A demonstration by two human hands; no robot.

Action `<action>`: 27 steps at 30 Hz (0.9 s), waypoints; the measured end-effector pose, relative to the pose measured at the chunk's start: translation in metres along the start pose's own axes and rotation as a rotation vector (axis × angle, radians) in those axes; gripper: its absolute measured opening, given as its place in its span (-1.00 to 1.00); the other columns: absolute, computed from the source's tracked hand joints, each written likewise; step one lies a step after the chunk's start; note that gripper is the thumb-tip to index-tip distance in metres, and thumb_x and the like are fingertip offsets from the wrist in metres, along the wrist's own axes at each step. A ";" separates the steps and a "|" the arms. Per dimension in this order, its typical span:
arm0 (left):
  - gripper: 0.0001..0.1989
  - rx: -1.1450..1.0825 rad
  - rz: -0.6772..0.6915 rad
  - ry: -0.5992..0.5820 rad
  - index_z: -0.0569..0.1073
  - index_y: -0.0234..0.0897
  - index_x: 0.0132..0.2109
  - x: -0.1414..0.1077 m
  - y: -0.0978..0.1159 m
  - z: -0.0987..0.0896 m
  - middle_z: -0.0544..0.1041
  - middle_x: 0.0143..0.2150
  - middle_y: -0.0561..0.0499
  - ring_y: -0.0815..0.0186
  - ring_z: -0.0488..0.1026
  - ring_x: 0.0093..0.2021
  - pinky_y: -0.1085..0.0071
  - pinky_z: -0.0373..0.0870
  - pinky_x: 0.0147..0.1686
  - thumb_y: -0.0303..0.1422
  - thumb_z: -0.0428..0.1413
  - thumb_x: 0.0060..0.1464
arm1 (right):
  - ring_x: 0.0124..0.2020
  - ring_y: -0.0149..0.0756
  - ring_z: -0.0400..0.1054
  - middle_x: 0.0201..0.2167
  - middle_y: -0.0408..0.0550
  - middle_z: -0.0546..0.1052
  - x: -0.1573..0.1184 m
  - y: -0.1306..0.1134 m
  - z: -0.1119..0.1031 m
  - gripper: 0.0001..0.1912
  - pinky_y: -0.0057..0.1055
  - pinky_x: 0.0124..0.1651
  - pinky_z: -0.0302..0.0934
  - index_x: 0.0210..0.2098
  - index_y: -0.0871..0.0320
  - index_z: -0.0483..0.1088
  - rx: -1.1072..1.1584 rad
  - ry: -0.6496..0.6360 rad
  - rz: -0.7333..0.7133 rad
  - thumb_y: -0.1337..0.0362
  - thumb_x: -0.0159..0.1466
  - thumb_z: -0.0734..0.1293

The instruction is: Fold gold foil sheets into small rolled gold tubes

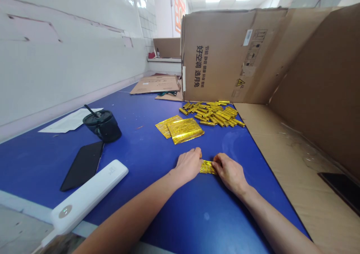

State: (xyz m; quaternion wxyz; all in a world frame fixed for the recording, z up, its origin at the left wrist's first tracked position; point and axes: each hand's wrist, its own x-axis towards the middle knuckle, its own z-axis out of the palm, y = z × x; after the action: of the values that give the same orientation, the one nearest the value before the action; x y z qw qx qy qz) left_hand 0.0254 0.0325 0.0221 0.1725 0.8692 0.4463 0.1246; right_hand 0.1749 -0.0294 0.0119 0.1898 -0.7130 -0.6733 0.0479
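Our left hand [189, 163] and our right hand [230, 171] grip the two ends of one gold strip [207, 167] on the bench [140, 149]. Beyond it, many gold rolls [221, 116] look already finished, we judge; flat gold sheets [186, 130] are left.

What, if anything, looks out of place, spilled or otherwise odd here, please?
Nothing looks spilled. The long white device stands out: its near end appears to jut past the edge of the blue table, so it could be knocked. The two flat gold pieces overlap askew, their edges out of line.
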 end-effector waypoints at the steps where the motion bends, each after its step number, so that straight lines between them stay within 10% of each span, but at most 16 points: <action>1: -0.86 0.018 -0.008 0.005 0.29 -0.27 -0.23 0.000 0.001 0.001 0.36 -0.30 -0.04 0.20 0.36 -0.30 0.33 0.23 -0.31 -0.36 -0.05 0.03 | -0.44 -0.38 0.27 -0.43 -0.16 0.37 0.000 0.000 0.001 -0.92 -0.49 -0.45 0.02 -0.41 0.10 0.26 -0.017 0.008 -0.010 0.29 0.18 0.16; 12: -0.86 0.263 0.327 0.030 0.26 -0.26 -0.33 -0.003 0.002 0.004 0.32 -0.32 0.02 0.28 0.25 -0.26 0.40 0.20 -0.28 -0.58 -0.10 0.02 | -0.43 -0.40 0.26 -0.43 -0.16 0.35 0.000 -0.001 0.003 -0.89 -0.51 -0.44 0.01 -0.39 0.10 0.23 -0.127 -0.026 -0.117 0.36 0.21 0.11; 27: -0.95 0.353 0.488 -0.079 0.35 -0.29 -0.33 -0.014 -0.001 -0.011 0.34 -0.31 -0.02 0.27 0.28 -0.28 0.40 0.23 -0.29 -0.40 0.03 0.02 | -0.37 -0.38 0.25 -0.39 -0.14 0.31 -0.009 0.002 -0.025 -0.95 -0.51 -0.36 0.07 -0.42 0.09 0.30 -0.089 -0.232 -0.286 0.34 0.13 0.22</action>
State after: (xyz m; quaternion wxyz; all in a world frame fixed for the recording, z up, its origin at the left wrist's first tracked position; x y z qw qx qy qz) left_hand 0.0130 0.0232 0.0305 0.0008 0.9714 0.2323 0.0491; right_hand 0.1840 -0.0434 0.0328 0.0840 -0.6076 -0.7865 0.0726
